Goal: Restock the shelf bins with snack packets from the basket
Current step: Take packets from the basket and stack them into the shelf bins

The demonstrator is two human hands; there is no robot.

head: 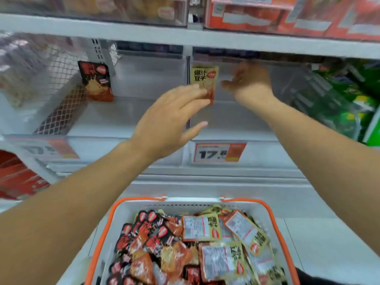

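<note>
My left hand (170, 120) reaches up to the shelf and pinches the lower corner of a yellow snack packet (204, 76) between its outstretched fingers, holding it upright at the divider between two clear bins. My right hand (248, 79) is inside the right bin (236, 120), just right of the packet, with relaxed fingers and nothing in it. A black and red packet (96, 81) stands upright in the left bin (123, 116). Below, the white basket with an orange rim (193, 201) holds several black and red packets (152, 239) on its left and yellow ones (222, 254) on its right.
A price tag reading 17.8 (219, 152) hangs on the right bin's front. Green packets (349, 99) fill the bin further right. A mesh panel (61, 112) borders the left bin. Red boxes (287, 15) sit on the shelf above, close over the hands.
</note>
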